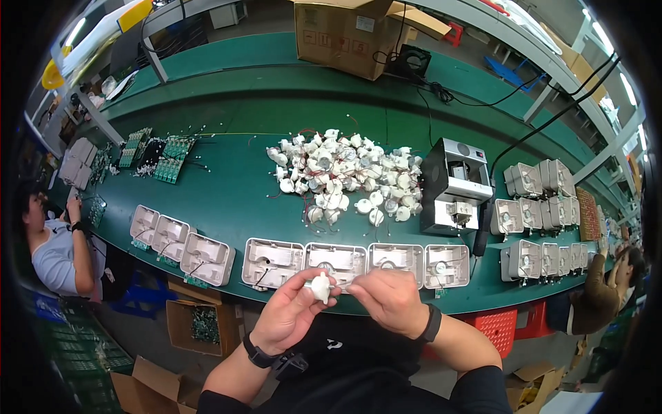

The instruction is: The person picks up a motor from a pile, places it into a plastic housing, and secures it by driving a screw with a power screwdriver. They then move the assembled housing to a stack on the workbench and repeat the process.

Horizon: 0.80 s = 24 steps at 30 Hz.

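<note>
White plastic part (pixel 321 288), one; head view, lower middle of the frame. Rounded, with small lugs; held up over the table's near edge, probably so that I can see it closely and get at it from both sides.

Pile of similar white parts (pixel 345 169), some with red wires: centre of the frame, heaped loose, I judge, so that either hand can reach it.

Row of four pale boxes (pixel 336 244): below the pile, open sides up, likely so that their insides lie in plain reach of me. Three further boxes (pixel 207 259) slant away at left of centre.

Grey and black machine (pixel 458 190): right of the pile, seemingly set aside to leave the middle free for handwork.

Green table (pixel 231 207): bears all the above.

Left hand (pixel 288 319), mine: lower middle; thumb and fingers closed around the white plastic part, gripping it.

Right hand (pixel 394 300), mine: just right of it; thumb and forefinger pinched together beside the part, other fingers curled in. Whether a wire or other thin piece lies in that pinch, I cannot tell.
</note>
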Tool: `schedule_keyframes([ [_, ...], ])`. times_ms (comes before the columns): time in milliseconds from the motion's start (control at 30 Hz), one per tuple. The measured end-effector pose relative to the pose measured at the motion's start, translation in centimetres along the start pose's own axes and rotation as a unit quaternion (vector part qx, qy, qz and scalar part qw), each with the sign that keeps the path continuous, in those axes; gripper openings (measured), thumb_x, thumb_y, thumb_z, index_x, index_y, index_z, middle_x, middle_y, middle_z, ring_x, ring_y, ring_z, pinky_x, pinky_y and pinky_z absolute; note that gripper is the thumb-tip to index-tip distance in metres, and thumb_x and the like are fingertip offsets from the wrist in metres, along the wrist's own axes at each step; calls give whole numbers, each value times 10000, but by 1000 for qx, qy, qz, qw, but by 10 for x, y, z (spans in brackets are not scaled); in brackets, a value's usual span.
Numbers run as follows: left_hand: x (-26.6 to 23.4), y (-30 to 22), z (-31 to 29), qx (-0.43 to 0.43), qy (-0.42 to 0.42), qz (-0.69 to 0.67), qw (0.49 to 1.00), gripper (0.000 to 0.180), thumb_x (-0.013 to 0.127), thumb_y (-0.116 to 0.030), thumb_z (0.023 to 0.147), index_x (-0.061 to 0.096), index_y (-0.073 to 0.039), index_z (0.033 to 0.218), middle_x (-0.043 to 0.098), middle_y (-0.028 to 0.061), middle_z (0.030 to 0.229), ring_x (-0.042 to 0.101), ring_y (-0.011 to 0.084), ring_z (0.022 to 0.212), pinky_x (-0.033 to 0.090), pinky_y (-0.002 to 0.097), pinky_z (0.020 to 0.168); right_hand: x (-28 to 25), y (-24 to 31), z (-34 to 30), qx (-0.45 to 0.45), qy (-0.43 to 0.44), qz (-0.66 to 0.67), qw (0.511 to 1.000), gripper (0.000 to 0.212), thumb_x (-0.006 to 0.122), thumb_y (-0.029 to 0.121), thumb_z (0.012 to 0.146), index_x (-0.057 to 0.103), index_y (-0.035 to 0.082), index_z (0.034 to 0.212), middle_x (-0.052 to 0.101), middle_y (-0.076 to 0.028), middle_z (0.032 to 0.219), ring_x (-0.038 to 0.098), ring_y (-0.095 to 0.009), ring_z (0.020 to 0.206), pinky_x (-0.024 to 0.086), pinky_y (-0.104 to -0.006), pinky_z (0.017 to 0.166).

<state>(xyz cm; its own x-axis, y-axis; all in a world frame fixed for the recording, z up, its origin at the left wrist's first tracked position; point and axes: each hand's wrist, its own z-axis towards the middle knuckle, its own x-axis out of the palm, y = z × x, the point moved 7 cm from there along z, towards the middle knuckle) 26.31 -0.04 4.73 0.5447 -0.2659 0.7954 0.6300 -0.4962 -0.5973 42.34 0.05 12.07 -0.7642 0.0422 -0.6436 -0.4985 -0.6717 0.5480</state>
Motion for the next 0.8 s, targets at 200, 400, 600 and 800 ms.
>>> schedule_keyframes([
  [200,-9,6,-12,14,-25,-52,998,370,563,-139,1037,498,-32,1385,577,144,1336,604,254,1183,525,369,974,18,-17,0,279,-17,311,908,119,671,48,947,709,-48,1006,661,-81,731,629,-136,603,491,-262,533],
  [400,5,0,-10,1,46,-122,991,384,572,-121,1027,491,-17,1387,574,144,1331,607,242,1154,544,356,915,10,-15,6,294,-20,363,884,167,578,24,1005,715,-65,975,687,-68,778,623,-100,624,488,-233,538],
  [600,18,-8,-12,6,-4,154,988,375,597,-123,1010,522,-6,1358,595,146,1273,617,240,1100,558,342,892,5,-8,13,228,7,377,897,162,569,9,1000,709,-71,986,688,-88,786,629,-115,616,507,-245,556],
  [800,14,2,-19,-87,28,106,990,412,622,-96,995,516,21,1376,617,151,1274,629,233,1112,540,347,925,5,-10,12,246,4,418,874,163,558,-5,998,705,-70,975,691,-95,791,631,-121,616,511,-252,561],
])
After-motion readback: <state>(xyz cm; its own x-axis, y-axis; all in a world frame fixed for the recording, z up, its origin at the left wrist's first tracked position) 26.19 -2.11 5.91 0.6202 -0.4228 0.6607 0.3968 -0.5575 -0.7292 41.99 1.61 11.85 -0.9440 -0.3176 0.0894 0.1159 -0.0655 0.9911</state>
